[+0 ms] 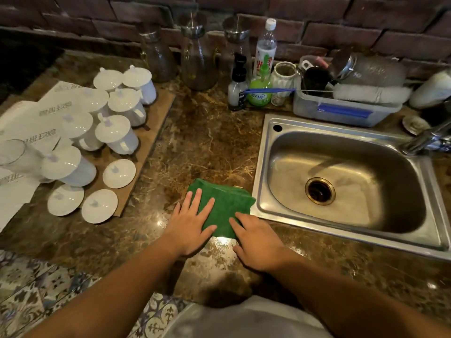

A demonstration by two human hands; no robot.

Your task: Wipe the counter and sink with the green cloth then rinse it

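Cloth: the folded green cloth (225, 206) lay flat on the brown marble bench (210, 142), just left of the steel sink (266, 167).
Left hand (189, 226): open, fingers spread, palm pressing the cloth.
Right hand (256, 242): open, fingertips on the cloth's near edge.

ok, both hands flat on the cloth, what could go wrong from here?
1. The folded green cloth lies close to the steel sink's rim; a rightward stroke could bunch it against that edge.
2. Loose white ceramic lids sit to the left; a wide sweep by the left hand may knock them.
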